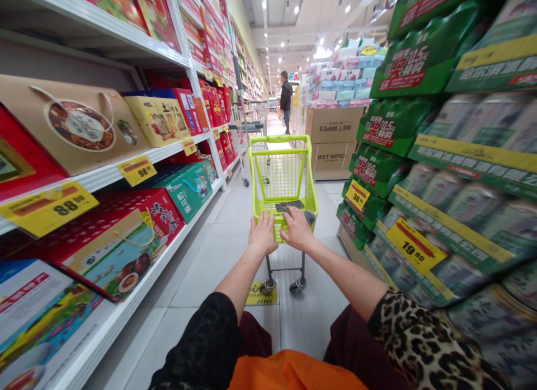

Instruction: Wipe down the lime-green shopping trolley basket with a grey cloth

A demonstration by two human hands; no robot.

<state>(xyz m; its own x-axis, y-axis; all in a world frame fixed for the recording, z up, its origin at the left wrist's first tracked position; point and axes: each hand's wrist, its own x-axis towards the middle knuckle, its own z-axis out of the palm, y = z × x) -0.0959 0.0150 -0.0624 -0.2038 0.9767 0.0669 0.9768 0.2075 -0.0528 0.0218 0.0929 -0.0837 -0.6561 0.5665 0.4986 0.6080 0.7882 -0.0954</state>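
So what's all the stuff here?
Cart: one, lime green, ahead
Phone: one, dark, cart's near end
Grey item: one, grey, in cart
Big cart: one, grey, ahead left
Person: one, dark clothes, up aisle
Wipes boxes: two, brown, ahead right
Soft packs: many, pastel, above boxes
Shelves: several, white, left
Gift boxes: many, mixed, on shelves
Green packs: many, green, right
Cans: many, pale, right
Tags: many, yellow, both sides
Sign: one, yellow, floor
Lights: many, white, ceiling
Garment: one, orange, bottom
Trousers: one pair, maroon, bottom
Sleeves: two, black and leopard-print, bottom
Left hand: one, bare, on cart
Right hand: one, bare, on cart
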